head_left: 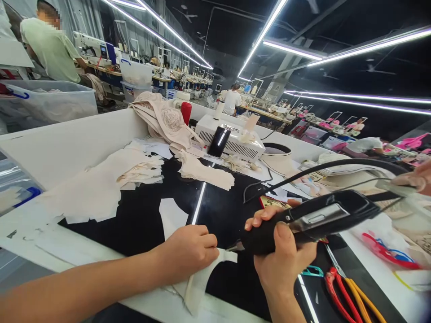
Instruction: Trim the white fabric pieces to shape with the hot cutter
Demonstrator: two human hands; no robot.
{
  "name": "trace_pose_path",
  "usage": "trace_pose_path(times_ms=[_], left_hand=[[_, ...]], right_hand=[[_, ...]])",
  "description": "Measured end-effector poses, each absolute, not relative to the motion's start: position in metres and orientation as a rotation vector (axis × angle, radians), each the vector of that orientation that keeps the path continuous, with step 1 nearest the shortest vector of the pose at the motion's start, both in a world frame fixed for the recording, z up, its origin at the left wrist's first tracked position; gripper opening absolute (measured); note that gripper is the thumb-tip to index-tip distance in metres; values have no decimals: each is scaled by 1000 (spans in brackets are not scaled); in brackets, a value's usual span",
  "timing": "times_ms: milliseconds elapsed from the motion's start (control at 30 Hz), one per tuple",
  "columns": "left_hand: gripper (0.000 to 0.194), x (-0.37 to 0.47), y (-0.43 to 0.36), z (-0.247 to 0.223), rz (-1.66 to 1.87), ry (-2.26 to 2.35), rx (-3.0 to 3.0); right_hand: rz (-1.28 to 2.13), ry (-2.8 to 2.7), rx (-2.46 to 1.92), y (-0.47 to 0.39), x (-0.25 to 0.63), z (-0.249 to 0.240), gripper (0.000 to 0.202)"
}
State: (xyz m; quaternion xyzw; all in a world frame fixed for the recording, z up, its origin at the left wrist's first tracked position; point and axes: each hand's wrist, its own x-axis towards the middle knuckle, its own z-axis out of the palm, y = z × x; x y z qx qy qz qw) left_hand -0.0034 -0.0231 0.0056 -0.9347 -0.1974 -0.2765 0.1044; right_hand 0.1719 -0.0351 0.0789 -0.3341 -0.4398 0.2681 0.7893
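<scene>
Near the front edge of the glossy black work surface [144, 229], my left hand [190, 251] is closed on a cream fabric piece [200, 287], whose narrow end sticks out to the right. My right hand [283, 251] is wrapped round a black handheld tool [313, 220]. The tool's thin metal tip points left, close to the fabric's end; whether they touch is unclear. A white cut piece [173, 217] lies just behind my left hand. Stacked cream pieces [97, 184] spread over the left side, and another cream piece [208, 172] lies farther back.
Red-handled pliers [340, 291], orange-handled scissors [365, 300] and a teal tool [312, 271] lie at the right. Behind are a white box [232, 134], a phone [219, 141] and a red spool [186, 113]. Another person's hand [415, 179] shows at the right edge, near the black cable [323, 167].
</scene>
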Motion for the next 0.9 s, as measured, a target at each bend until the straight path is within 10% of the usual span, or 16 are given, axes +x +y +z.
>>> trace_pose_path(times_ms=[900], left_hand=[[34, -3, -24, 5, -824, -606, -2773]], right_hand=[[575, -952, -716, -43, 181, 87, 39]])
